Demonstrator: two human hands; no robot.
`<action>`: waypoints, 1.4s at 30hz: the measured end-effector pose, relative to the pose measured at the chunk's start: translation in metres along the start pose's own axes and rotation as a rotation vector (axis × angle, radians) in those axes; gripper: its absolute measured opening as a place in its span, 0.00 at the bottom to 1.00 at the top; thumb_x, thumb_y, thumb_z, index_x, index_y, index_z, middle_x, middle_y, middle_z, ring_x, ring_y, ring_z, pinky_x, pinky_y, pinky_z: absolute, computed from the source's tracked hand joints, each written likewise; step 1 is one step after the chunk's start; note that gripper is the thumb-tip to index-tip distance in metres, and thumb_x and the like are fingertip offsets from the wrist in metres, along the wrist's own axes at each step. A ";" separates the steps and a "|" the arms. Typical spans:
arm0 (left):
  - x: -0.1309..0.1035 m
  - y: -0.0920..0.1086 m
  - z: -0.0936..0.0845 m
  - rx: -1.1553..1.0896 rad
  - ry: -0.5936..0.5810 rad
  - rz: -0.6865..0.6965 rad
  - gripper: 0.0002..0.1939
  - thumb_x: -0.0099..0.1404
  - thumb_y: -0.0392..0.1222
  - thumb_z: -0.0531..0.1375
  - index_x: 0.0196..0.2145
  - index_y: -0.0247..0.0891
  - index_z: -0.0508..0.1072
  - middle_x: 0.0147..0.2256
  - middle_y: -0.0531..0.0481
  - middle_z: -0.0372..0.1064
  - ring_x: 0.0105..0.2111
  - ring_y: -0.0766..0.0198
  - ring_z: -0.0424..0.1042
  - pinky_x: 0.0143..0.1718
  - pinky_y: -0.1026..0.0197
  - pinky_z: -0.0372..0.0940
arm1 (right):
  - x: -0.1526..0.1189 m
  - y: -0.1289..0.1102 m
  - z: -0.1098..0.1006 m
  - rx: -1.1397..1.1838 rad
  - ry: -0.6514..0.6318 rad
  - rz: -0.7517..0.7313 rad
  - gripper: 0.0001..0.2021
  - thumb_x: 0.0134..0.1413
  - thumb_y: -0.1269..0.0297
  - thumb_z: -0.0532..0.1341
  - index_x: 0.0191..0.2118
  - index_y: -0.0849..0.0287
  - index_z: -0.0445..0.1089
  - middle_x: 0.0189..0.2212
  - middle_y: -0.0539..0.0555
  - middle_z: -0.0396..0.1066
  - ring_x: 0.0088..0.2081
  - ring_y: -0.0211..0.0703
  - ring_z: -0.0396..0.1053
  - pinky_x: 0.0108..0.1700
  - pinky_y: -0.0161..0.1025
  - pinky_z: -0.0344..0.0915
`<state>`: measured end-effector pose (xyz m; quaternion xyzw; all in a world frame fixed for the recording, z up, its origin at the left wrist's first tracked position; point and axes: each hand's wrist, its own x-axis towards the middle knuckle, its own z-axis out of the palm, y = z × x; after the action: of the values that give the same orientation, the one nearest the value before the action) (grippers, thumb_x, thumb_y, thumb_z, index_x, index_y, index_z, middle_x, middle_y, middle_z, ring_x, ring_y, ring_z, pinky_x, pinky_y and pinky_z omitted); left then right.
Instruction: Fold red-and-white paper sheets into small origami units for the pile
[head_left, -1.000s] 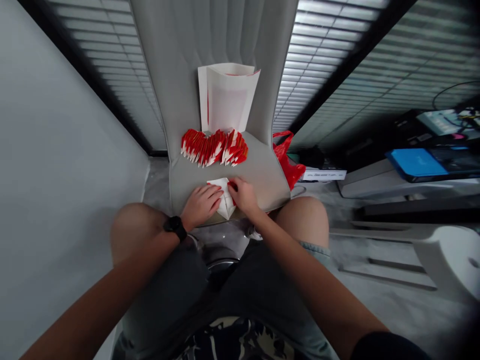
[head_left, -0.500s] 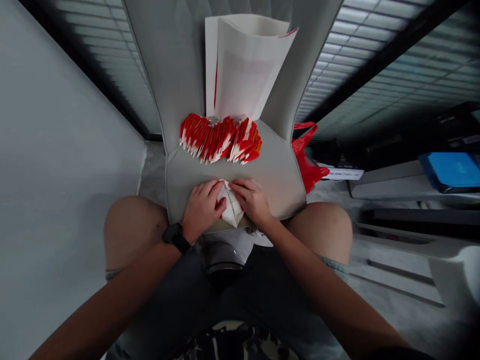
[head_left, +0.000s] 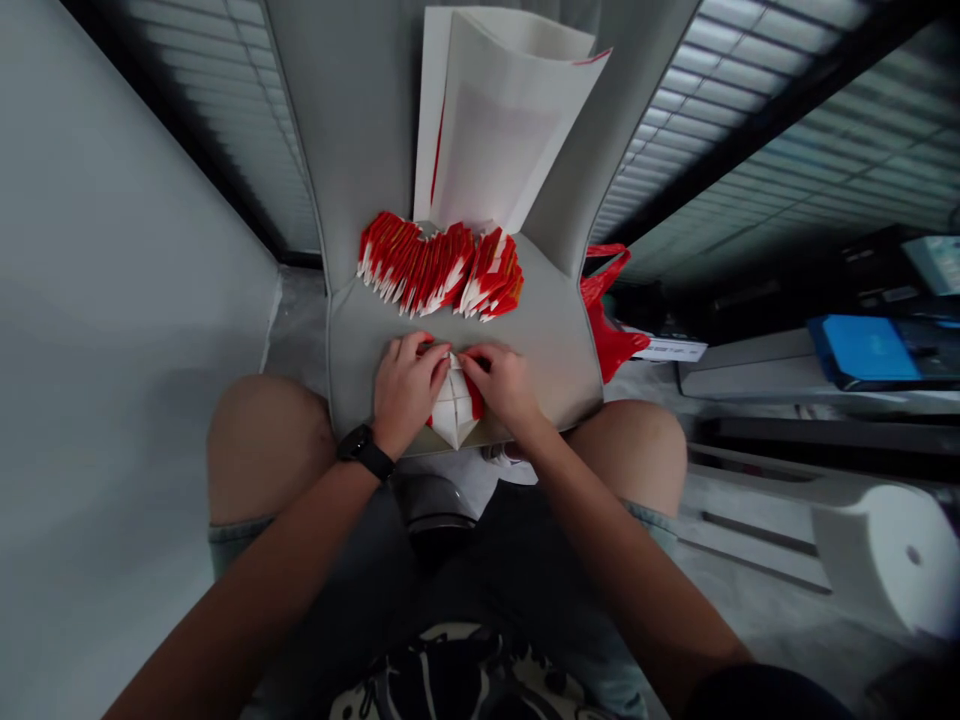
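A partly folded sheet of red-and-white paper (head_left: pixel 454 410) lies at the front of the grey chair seat (head_left: pixel 352 375), its white creased side up and a point toward me. My left hand (head_left: pixel 409 385) pinches its upper left edge between thumb and fingers. On the other side, my right hand (head_left: pixel 504 383) grips the upper right edge the same way. Red shows along the paper's sides. Beyond my hands stands a curved row of folded red-and-white paper pieces (head_left: pixel 420 268), with a second bunch (head_left: pixel 491 275) at its right end.
A large white paper bag (head_left: pixel 502 130) leans against the chair's backrest. To the right of the seat hangs a red plastic bag (head_left: pixel 609 320). Farther right are a blue box (head_left: pixel 862 348) and a white plastic stool-like piece (head_left: pixel 885 560). My knees flank the seat.
My fingers have moved to the paper's top corner and now pinch it from both sides. More of the paper's lower part and its red edge show. The view has shifted slightly.
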<state>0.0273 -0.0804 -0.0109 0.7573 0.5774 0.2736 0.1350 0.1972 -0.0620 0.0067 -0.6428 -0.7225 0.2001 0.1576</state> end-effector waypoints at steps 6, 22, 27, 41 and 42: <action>0.000 0.005 -0.006 -0.028 -0.003 -0.022 0.16 0.76 0.45 0.50 0.51 0.41 0.75 0.49 0.43 0.69 0.47 0.54 0.65 0.50 0.52 0.63 | 0.011 -0.024 -0.018 -0.156 -0.218 0.184 0.09 0.55 0.57 0.68 0.36 0.57 0.78 0.32 0.55 0.78 0.35 0.46 0.71 0.39 0.41 0.62; 0.027 -0.005 -0.020 -0.367 -0.063 0.000 0.27 0.71 0.50 0.57 0.64 0.39 0.63 0.58 0.39 0.67 0.55 0.53 0.67 0.57 0.49 0.61 | 0.015 0.003 -0.020 0.484 -0.221 0.034 0.09 0.52 0.64 0.63 0.40 0.59 0.71 0.33 0.52 0.73 0.33 0.39 0.67 0.37 0.38 0.65; 0.039 -0.011 -0.033 -0.627 -0.405 -0.027 0.19 0.69 0.50 0.58 0.52 0.38 0.73 0.48 0.45 0.75 0.44 0.59 0.74 0.47 0.56 0.68 | 0.015 0.020 -0.034 0.645 -0.343 -0.098 0.12 0.50 0.60 0.65 0.40 0.59 0.72 0.34 0.51 0.72 0.34 0.39 0.66 0.36 0.37 0.64; 0.087 0.007 -0.032 -0.529 -0.838 -0.118 0.14 0.58 0.50 0.66 0.35 0.36 0.80 0.30 0.49 0.76 0.28 0.66 0.69 0.29 0.64 0.60 | 0.013 0.042 -0.045 0.687 -0.508 -0.181 0.10 0.53 0.61 0.63 0.40 0.59 0.75 0.32 0.50 0.72 0.32 0.38 0.64 0.35 0.36 0.60; 0.094 0.009 -0.030 -0.519 -0.865 -0.092 0.13 0.58 0.49 0.66 0.34 0.36 0.80 0.30 0.49 0.76 0.28 0.66 0.69 0.29 0.64 0.60 | 0.014 0.045 -0.047 0.702 -0.511 -0.175 0.10 0.53 0.61 0.64 0.40 0.59 0.75 0.32 0.50 0.73 0.32 0.38 0.65 0.35 0.36 0.60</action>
<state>0.0343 0.0025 0.0422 0.7165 0.4144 0.0633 0.5576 0.2569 -0.0396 0.0248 -0.4167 -0.6781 0.5718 0.1991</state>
